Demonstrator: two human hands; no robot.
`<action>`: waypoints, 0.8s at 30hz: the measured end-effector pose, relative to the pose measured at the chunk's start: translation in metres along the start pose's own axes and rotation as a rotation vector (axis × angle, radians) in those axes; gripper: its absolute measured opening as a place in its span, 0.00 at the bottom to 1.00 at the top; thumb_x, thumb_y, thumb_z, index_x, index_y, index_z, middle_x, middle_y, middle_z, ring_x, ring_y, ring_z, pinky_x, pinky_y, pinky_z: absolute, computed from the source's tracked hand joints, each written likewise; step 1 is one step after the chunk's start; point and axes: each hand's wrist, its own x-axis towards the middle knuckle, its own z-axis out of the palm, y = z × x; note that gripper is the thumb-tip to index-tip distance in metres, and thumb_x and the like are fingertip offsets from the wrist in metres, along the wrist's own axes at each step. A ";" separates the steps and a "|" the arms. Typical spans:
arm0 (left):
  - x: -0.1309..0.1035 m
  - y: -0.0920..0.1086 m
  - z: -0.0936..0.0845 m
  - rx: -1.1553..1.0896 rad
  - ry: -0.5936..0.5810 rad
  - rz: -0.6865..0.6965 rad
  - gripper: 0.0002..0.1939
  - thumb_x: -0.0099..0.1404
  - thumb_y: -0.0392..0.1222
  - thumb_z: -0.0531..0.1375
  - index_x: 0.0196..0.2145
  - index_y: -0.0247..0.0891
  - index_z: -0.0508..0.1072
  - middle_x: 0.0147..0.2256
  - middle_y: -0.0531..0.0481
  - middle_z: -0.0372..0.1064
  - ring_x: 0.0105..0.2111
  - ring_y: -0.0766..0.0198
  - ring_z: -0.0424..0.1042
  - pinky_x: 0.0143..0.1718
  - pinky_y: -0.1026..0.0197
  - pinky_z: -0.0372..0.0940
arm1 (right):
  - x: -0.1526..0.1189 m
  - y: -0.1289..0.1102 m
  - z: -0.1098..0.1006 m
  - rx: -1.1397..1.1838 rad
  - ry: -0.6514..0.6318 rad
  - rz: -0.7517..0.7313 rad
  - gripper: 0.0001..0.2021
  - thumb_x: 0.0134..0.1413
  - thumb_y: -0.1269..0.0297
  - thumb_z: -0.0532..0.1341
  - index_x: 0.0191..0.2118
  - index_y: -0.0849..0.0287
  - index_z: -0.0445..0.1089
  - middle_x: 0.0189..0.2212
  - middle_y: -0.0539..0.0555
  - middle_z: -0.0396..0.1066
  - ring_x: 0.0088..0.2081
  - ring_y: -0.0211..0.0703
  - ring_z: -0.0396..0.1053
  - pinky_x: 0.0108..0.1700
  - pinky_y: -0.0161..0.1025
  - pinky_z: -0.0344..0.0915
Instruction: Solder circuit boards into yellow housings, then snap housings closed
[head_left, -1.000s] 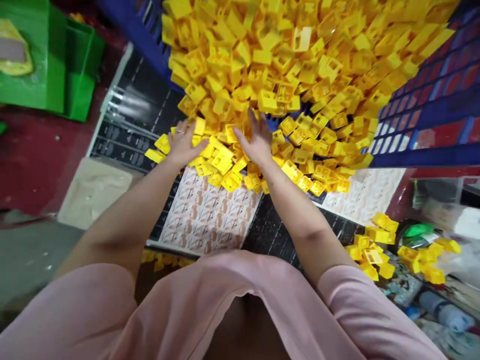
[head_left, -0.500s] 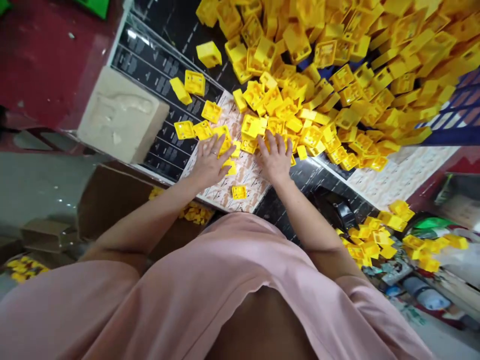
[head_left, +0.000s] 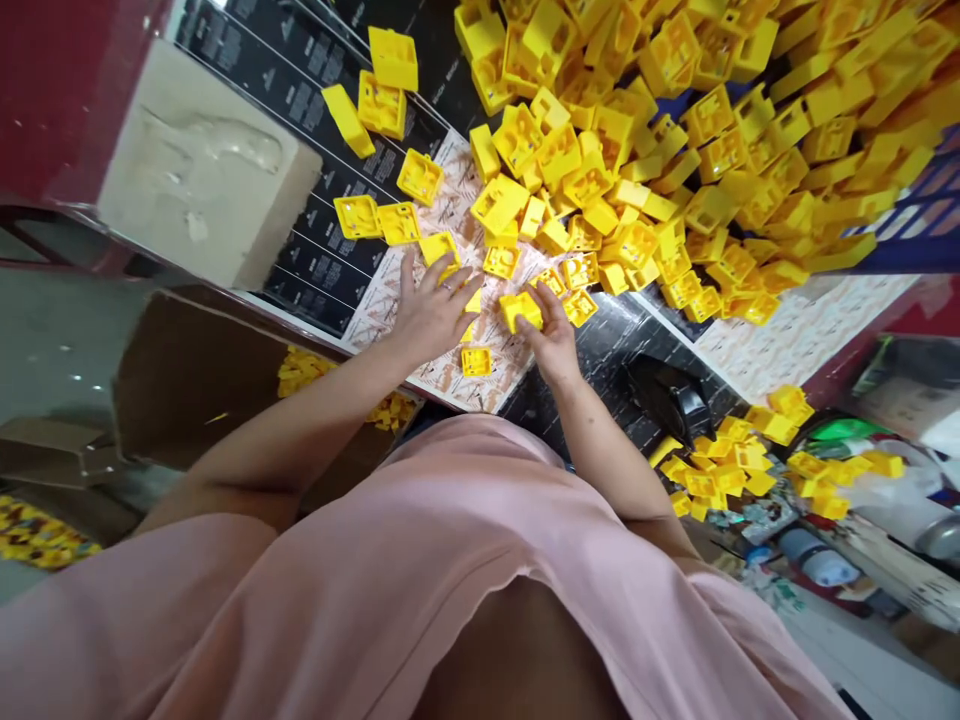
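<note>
My right hand (head_left: 553, 338) grips a small yellow plastic box-shaped part (head_left: 519, 311) between thumb and fingers, just above the patterned sheet (head_left: 439, 378). To its left, my left hand (head_left: 431, 315) lies with fingers spread over yellow parts. One yellow part (head_left: 439, 252) touches its fingertips, and another is partly hidden under its thumb side. A lone open-faced yellow part (head_left: 476, 361) rests on the sheet between my hands, nearer to my body. Beyond my right hand, several more yellow parts (head_left: 581, 268) lie at the edge of a big heap.
The heap of yellow parts (head_left: 720, 150) spills from a blue basket (head_left: 911, 215) at the upper right. A beige block (head_left: 202, 170) stands on the table's left. Below the edge sits a cardboard box (head_left: 187, 370) with yellow parts. A black object (head_left: 671, 395) lies right.
My right hand has drawn back slightly from the heap and now holds a yellow part. My left hand stays spread over the parts. The view has shifted a little.
</note>
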 end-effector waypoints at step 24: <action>0.000 0.059 0.013 -0.779 0.006 -0.034 0.25 0.69 0.50 0.58 0.58 0.34 0.77 0.49 0.42 0.79 0.45 0.58 0.80 0.49 0.57 0.74 | -0.037 -0.038 -0.017 0.562 0.021 0.353 0.18 0.49 0.52 0.73 0.45 0.50 0.75 0.47 0.48 0.80 0.55 0.44 0.77 0.53 0.42 0.79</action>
